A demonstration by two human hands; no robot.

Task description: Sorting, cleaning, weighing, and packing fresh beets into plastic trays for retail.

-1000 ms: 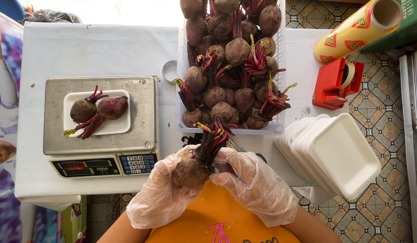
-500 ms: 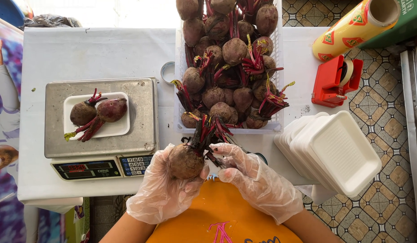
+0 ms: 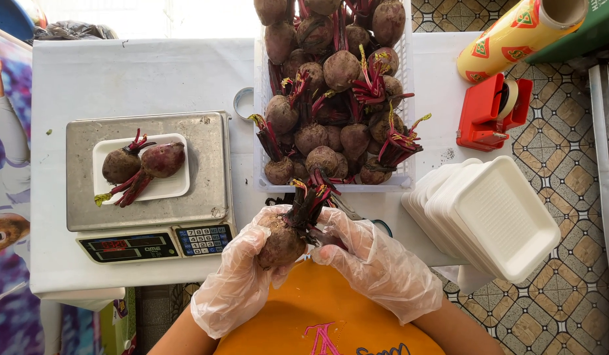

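Closest to you, your left hand (image 3: 242,276) is cupped and closed around the round body of a beetroot (image 3: 281,240), held just above the near edge of the counter (image 3: 140,72) and over your orange shirt; your right hand (image 3: 373,263) is closed too, its fingers (image 3: 330,240) pinching the base of the stalks, so both hands touch the root, the left bearing its weight; the beetroot's long axis runs from the bulb at lower left up and away to the right, stalks (image 3: 311,200) pointing toward the crate; its skin is dull brown and earthy, the stalks dark red with yellow-green cut tips. Just left and a little farther off stands a steel scale (image 3: 146,177), carrying a white foam tray (image 3: 166,190) with two beetroots (image 3: 143,164) lying side by side, touching; to your right a stack of empty foam trays (image 3: 495,217) overhangs the counter's edge; beyond your hands a white mesh crate (image 3: 261,98) is heaped with more beetroots; farthest right sit a red tape dispenser (image 3: 491,112) and a roll of cling film (image 3: 515,36).
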